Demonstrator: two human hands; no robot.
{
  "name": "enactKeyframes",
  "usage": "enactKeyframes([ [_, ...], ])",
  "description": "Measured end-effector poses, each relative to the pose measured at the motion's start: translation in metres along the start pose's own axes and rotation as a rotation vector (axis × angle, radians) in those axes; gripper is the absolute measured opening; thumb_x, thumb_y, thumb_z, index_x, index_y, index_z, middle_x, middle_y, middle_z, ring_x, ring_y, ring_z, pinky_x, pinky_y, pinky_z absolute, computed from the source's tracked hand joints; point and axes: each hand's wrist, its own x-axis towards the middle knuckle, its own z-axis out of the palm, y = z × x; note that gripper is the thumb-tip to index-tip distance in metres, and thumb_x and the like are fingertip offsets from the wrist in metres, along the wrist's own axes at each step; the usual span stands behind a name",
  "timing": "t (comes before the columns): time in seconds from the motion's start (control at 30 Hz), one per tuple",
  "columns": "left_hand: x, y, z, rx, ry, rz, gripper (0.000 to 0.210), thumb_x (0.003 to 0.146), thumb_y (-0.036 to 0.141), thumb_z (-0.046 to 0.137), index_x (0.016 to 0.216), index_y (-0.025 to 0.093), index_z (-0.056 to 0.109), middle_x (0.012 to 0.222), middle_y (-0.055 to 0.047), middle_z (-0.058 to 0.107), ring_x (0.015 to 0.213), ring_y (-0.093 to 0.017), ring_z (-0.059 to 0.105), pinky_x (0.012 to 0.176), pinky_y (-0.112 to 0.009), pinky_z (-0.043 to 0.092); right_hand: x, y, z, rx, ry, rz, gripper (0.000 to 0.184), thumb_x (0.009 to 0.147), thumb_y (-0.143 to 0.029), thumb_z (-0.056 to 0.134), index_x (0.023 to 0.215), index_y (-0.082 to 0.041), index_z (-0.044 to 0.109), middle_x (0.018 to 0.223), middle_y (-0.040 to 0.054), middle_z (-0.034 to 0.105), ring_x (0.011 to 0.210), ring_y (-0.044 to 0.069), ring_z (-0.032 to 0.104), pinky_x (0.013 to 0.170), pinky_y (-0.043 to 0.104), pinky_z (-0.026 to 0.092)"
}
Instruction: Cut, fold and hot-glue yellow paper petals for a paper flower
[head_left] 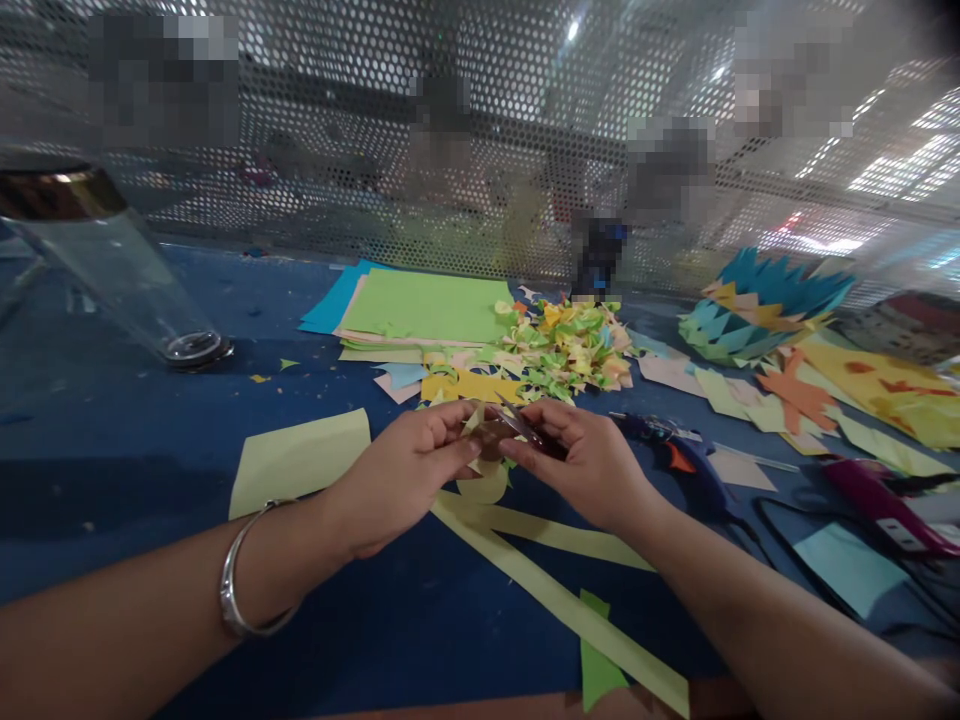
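Note:
My left hand (427, 455) is closed on a small piece of pale yellow paper (474, 422), pinched between thumb and fingers. Scissors (534, 432) are gripped in my right hand (581, 455), their blades pointing left toward that paper. The two hands nearly meet over the blue table. Pale yellow paper strips (559, 595) lie beneath them and run toward the lower right. Whether the blades touch the paper is hard to make out. Just beyond my hands are a yellow cut-out scrap (472, 386) and a heap of small folded or cut paper pieces (574, 345).
Stacked green, pink and blue sheets (435, 305) lie at the back. A clear bottle (127, 265) stands at left, near a pale yellow sheet (300, 455). On the right are a glue gun (694, 465), a magenta power strip (889, 505) with cables, and a paper crown (765, 305). Perforated metal closes the back.

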Motion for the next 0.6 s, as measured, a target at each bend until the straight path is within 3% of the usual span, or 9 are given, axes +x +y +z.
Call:
enactKeyframes([
  [0.17,0.002,-0.003,0.002,-0.096,0.017,0.017,0.026,0.094,0.025,0.053,0.116,0.027,0.065,0.119,-0.003,0.071,0.112,-0.021,0.064,0.1,-0.036,0.05,-0.004,-0.001,0.003,-0.045,0.027,-0.015,0.033,0.084,-0.041,0.07,0.109,-0.023,0.059,0.085,0.0014,0.072,0.071,0.016,0.063,0.064,0.029,0.045],
  [0.33,0.006,-0.005,0.005,-0.368,0.03,-0.01,0.023,0.093,0.02,0.055,0.112,0.02,0.067,0.111,-0.006,0.073,0.098,-0.018,0.068,0.094,-0.032,0.052,-0.005,-0.002,0.004,-0.127,0.054,-0.063,0.03,0.085,-0.038,0.069,0.11,-0.023,0.061,0.087,0.0013,0.073,0.072,0.016,0.065,0.064,0.029,0.046],
  [0.4,0.007,-0.005,0.006,-0.486,0.086,-0.026,0.022,0.093,0.018,0.054,0.111,0.016,0.067,0.107,-0.009,0.073,0.09,-0.017,0.068,0.088,-0.03,0.053,-0.005,-0.003,0.004,-0.143,0.076,-0.089,0.03,0.085,-0.038,0.069,0.11,-0.023,0.063,0.086,0.0008,0.073,0.069,0.016,0.065,0.062,0.028,0.046],
  [0.53,0.006,-0.008,0.01,-0.62,0.255,-0.046,0.038,0.092,0.013,0.053,0.129,0.014,0.059,0.099,-0.008,0.073,0.085,-0.015,0.066,0.082,-0.028,0.052,-0.006,-0.004,0.007,-0.145,0.118,-0.138,0.03,0.085,-0.037,0.069,0.111,-0.022,0.065,0.087,0.0007,0.073,0.067,0.014,0.065,0.059,0.026,0.046],
  [0.6,0.005,-0.009,0.013,-0.65,0.261,-0.037,0.048,0.092,0.013,0.053,0.14,0.016,0.052,0.093,-0.006,0.073,0.083,-0.015,0.066,0.081,-0.028,0.05,-0.006,-0.005,0.008,-0.137,0.129,-0.142,0.03,0.085,-0.036,0.069,0.111,-0.023,0.065,0.085,0.0,0.074,0.066,0.014,0.066,0.06,0.025,0.047],
])
